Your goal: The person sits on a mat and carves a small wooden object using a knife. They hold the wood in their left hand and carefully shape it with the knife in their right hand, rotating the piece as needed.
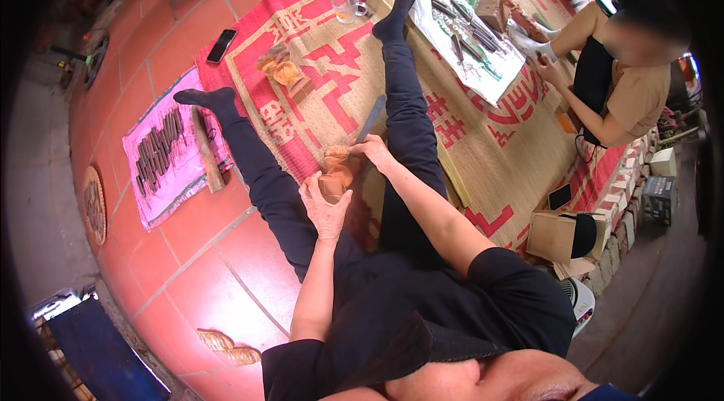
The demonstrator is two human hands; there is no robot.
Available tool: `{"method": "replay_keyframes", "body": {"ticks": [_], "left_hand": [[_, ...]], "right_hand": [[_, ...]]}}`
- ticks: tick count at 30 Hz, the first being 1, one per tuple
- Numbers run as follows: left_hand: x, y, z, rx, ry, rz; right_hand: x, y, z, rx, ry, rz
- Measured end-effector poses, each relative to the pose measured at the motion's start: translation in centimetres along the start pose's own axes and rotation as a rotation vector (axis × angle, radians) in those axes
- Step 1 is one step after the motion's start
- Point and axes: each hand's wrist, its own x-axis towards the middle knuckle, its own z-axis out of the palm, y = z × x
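Note:
Between my outstretched legs is a carved wooden piece [337, 172], orange-brown with rounded, ridged shapes on a squared base. My left hand [326, 207] is closed around that base, on the side nearest to me. Against the far end of the carving, my right hand [372, 153] is closed on a long, flat grey tool [370, 119]. The tool's broad end points away from me, beside my right leg; whether it is a file or a knife I cannot tell. A similar carving [283, 71] on a squared block stands farther off on the mat.
A pink cloth [154, 177] on the left holds many slim dark tools and a wooden mallet [207, 152]. A phone [221, 46] and a clear cup [345, 6] lie beyond. At right, a person [633, 84] sits by a white sheet [483, 73] with tools; a cardboard box [554, 236] is nearer.

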Motion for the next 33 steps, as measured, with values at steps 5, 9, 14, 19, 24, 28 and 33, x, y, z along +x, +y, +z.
{"method": "replay_keyframes", "body": {"ticks": [5,9,14,19,24,28,33], "left_hand": [[-0.1,-0.3,0.3,0.018,-0.004,0.037],[-0.3,-0.7,-0.1,-0.005,0.004,0.002],[-0.2,-0.4,-0.1,-0.019,-0.027,0.059],[-0.4,-0.9,-0.2,-0.010,-0.010,0.042],[-0.7,-0.9,0.0,0.002,-0.045,0.079],[-1.3,-1.1,-0.1,0.025,-0.076,0.082],[-1.3,-0.8,0.2,0.061,-0.101,0.103]], "right_hand": [[0.8,0.8,-0.4,0.098,0.152,-0.015],[-0.4,-0.5,0.4,0.043,0.030,-0.006],[1.5,1.8,-0.4,0.123,0.147,-0.007],[0.4,0.5,0.0,0.000,0.039,0.003],[0.2,0.4,-0.3,0.111,0.020,0.019],[0.5,0.7,-0.4,0.167,0.074,0.009],[0.0,0.1,-0.2,-0.091,-0.132,0.086]]}}
